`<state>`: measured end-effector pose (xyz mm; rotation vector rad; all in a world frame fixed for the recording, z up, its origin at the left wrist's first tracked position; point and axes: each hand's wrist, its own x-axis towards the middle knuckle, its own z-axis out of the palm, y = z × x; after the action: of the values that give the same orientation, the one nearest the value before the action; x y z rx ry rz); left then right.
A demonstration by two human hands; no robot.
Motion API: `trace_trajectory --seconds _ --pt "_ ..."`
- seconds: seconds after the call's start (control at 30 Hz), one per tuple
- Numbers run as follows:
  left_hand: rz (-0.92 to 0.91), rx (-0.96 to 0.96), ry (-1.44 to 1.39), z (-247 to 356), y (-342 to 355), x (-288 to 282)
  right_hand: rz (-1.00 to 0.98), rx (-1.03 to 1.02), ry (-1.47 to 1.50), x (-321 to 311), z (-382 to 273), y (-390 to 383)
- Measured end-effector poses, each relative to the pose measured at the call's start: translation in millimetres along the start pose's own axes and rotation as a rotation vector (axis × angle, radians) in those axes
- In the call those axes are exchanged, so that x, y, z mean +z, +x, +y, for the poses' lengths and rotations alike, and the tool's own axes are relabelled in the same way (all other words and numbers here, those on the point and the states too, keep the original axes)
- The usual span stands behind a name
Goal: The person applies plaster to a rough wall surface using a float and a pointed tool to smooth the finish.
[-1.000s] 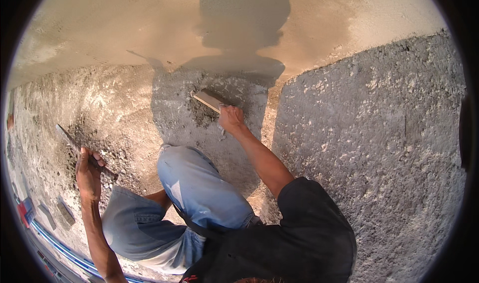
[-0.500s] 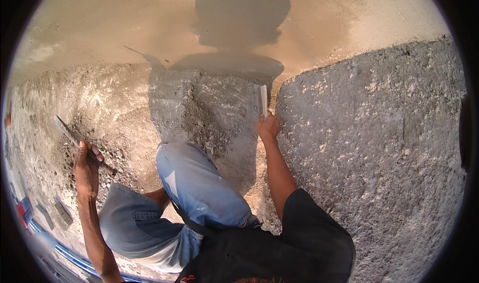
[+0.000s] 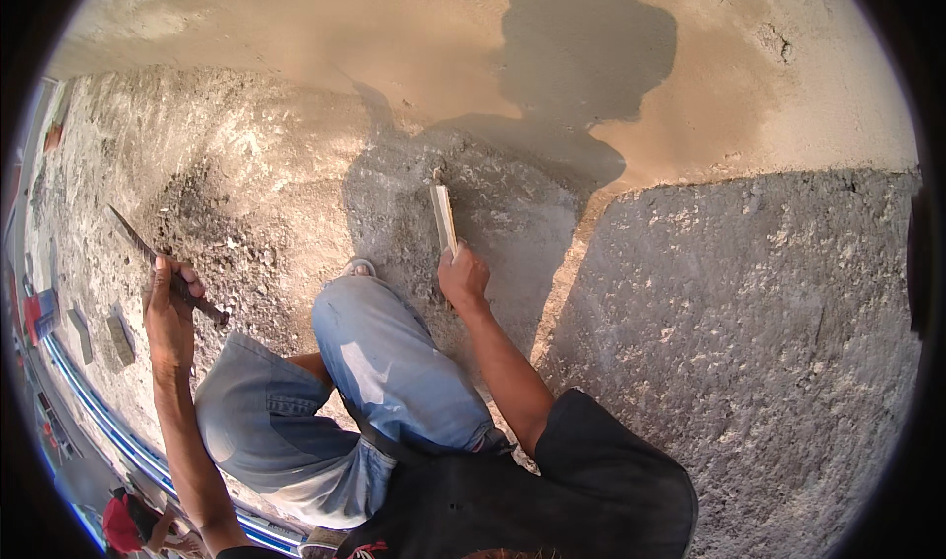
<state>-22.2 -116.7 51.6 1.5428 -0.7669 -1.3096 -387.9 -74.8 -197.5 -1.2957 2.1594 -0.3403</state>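
Note:
My left hand (image 3: 171, 313) is closed around the dark handle of a trowel (image 3: 130, 230). Its narrow grey blade points up and to the left, above rough ground strewn with grit. In front of my raised knee, my right hand (image 3: 463, 275) grips a flat plastering tool (image 3: 442, 214), seen nearly edge-on, with a pale, straight face. The tool's far end is at the rough grey mortar (image 3: 493, 190), in my shadow; whether it touches cannot be told. The tool's own handle is hidden by my fingers.
Smooth, damp-looking brown plaster (image 3: 286, 27) spans the far side. Coarse grey mortar (image 3: 729, 362) covers the right, edged by a pale strip (image 3: 567, 288). Loose rubble (image 3: 236, 254) lies left. Blue-and-white pipes (image 3: 108, 406), blocks (image 3: 120, 342) and a person in a red cap (image 3: 123, 525) are lower left.
My right hand has carried the plastering tool left, away from the pale strip, and it now tilts left. The view has shifted; my left hand still holds the trowel.

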Motion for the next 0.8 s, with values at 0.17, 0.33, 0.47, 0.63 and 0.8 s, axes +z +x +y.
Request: trace_trajectory --seconds 0.17,0.33,0.47,0.63,0.8 --pt "0.279 0.31 0.06 24.4 -73.4 -53.1 0.08 -0.061 -0.173 -54.4 -9.9 88.3" --pt "0.26 0.372 0.134 49.9 -107.2 -51.5 -0.009 -0.176 -0.21 20.4 -51.0 68.1" --pt "0.238 0.388 0.192 50.4 -102.4 -45.1 -0.125 -0.184 -0.152 22.3 -55.7 38.8" --pt "0.231 0.283 0.238 15.7 -91.0 -55.3 0.14 -0.087 -0.274 -25.1 -9.5 79.6" --pt "0.144 0.166 0.26 -14.6 -77.8 -64.3 0.029 -0.148 -0.395 41.3 -62.7 50.1"
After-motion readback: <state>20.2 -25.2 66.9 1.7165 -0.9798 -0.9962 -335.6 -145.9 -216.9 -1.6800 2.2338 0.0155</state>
